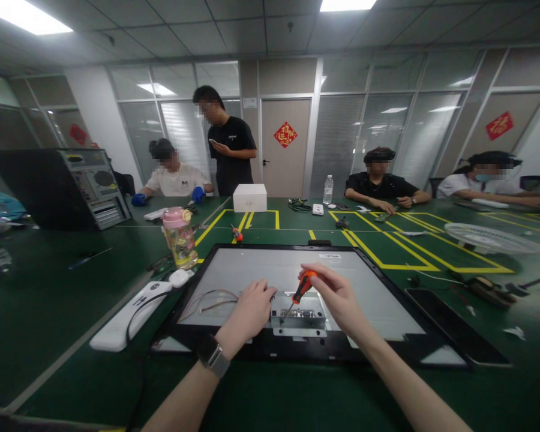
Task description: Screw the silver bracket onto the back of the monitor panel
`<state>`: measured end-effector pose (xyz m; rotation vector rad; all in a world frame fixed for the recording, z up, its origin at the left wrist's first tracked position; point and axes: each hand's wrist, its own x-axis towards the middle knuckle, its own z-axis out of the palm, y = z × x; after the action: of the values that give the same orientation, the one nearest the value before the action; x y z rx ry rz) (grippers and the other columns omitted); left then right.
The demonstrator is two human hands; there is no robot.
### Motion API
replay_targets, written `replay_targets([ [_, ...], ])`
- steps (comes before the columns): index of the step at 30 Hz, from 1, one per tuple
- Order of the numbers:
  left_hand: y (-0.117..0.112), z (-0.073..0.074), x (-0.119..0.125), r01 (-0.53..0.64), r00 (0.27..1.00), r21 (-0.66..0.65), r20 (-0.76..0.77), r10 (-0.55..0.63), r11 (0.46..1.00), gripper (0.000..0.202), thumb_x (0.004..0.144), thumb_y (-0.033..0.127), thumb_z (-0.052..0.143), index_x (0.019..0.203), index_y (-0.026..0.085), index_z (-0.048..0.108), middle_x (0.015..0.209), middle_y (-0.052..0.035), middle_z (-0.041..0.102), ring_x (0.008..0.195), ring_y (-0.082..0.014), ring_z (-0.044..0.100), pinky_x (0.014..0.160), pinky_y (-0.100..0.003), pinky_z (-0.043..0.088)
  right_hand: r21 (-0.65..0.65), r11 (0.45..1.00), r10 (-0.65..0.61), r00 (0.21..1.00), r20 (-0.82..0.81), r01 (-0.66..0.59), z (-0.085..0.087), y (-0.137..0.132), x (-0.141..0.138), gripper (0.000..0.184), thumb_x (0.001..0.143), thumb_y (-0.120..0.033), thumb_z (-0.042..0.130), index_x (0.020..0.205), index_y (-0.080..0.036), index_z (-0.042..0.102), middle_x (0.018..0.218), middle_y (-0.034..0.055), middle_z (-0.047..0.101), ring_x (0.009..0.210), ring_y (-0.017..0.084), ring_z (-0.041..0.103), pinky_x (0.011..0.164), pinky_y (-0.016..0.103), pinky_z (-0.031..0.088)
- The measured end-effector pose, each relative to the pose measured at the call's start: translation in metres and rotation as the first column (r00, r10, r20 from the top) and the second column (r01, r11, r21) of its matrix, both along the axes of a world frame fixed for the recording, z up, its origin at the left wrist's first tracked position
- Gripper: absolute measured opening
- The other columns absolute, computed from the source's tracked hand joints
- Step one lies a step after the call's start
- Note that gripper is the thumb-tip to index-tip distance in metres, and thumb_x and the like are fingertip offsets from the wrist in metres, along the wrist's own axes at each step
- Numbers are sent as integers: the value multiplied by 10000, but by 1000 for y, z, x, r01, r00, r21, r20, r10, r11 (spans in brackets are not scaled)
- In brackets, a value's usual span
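Observation:
A flat display panel (369,300) with a black frame lies on the green table in front of me. Near its front edge is a metal bracket (312,322) with fittings in it. My right hand (335,294) is closed round the red-and-black handle of a screwdriver (303,287), which slants down to the left with its tip at the bracket. My left hand (251,309), with a watch on the wrist, rests at the bracket's left end, fingers bent; what lies under the fingertips is hidden. Thin cables (209,303) run across the panel left of that hand.
Left of the panel are a white power strip (130,315) and a pink-lidded bottle (180,240). A black slab (456,324) lies to the right. Beyond are a white box (250,198), a red-handled tool (237,234) and a computer case (63,189). Several people are across the table.

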<state>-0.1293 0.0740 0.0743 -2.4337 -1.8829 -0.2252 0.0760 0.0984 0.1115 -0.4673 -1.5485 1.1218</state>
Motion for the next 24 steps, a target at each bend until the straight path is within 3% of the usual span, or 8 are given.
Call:
replay_targets([
  [4,0,1,0,-1,1000,-3,5,1,1000,387,939,111,381,1260,193,581,1147,-97,582,1043,-255,534,934,-389,457,-67,996,53,998,-34,-55,-5,6,1,298,894,-457,652,1114,-275,739,1018,63,742,973,231,689,930,413,519],
  [9,-1,3,0,-14,1000,-28,5,14,999,389,945,119,368,1256,206,584,1166,-99,577,1059,-256,527,941,-395,453,-60,996,62,998,-18,-63,-6,4,0,240,841,-457,716,978,-265,767,949,46,725,832,205,694,790,361,565],
  [14,-2,5,1,-2,1000,-28,16,3,1000,393,935,105,375,1256,201,580,1167,-102,575,1059,-254,528,952,-400,447,-82,993,90,996,3,-89,-3,0,0,299,903,-463,640,1112,-271,731,1030,79,750,953,241,702,870,419,556],
  [20,-1,2,0,-9,1000,-14,8,9,1000,390,948,118,368,1261,196,587,1153,-101,584,1060,-263,532,946,-397,451,-54,994,91,996,-23,-92,-3,2,1,192,829,-423,737,948,-275,764,965,38,713,869,223,717,782,365,579],
  [24,-1,4,1,-7,1000,-25,10,7,1000,399,937,108,377,1272,191,578,1165,-107,579,1070,-263,526,962,-404,444,-51,992,118,993,15,-118,-1,1,1,275,901,-420,655,1129,-285,729,1019,61,738,949,226,705,874,395,551],
])
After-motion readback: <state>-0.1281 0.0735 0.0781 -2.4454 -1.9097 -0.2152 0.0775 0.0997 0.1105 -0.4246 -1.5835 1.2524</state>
